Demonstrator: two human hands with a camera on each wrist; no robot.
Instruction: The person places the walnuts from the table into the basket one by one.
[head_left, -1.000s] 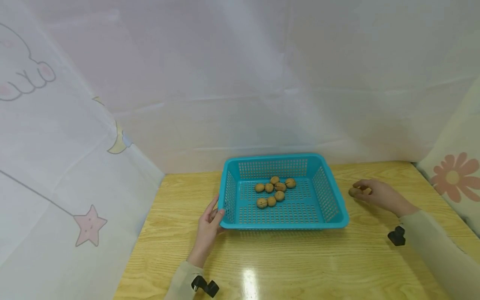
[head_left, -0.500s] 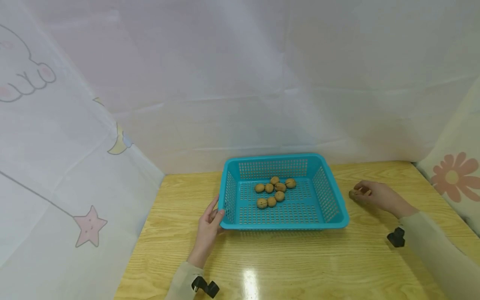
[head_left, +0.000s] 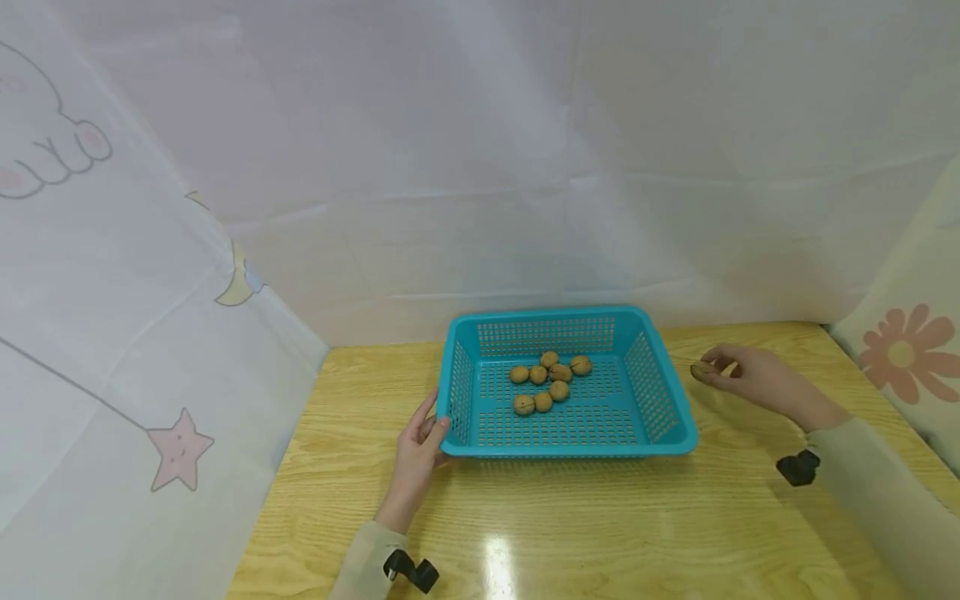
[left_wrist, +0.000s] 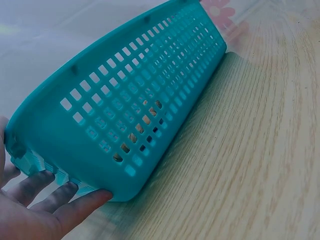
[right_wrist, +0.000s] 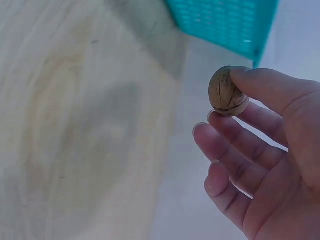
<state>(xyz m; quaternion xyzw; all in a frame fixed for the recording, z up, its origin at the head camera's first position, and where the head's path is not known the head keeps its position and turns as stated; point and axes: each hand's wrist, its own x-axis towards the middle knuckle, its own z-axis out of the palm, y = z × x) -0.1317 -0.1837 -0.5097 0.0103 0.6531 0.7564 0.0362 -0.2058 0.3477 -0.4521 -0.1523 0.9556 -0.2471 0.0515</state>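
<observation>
A turquoise plastic basket [head_left: 568, 451] with perforated walls stands on the wooden table, with several walnuts [head_left: 558, 391] lying on its floor. At the basket's left end my left hand [head_left: 414, 467] holds the near corner, thumb at the rim. The left wrist view shows the fingertips [left_wrist: 104, 195] against the outer wall. To the right of the basket, my right hand [head_left: 765, 383] pinches a single walnut [right_wrist: 226, 94] between thumb and fingers. It hangs just above the table, apart from the basket wall; the other fingers are loosely bent.
The wooden table [head_left: 585, 525] extends in front of the basket and to both sides. A pale cloth backdrop [head_left: 450, 167] rises right behind the table's back edge, with printed cloth at the left and right. Each sleeve carries a small black device [head_left: 798, 467].
My right hand has lifted the walnut off the table and moved it slightly left toward the basket. The left hand, the basket and the walnuts inside stay in place.
</observation>
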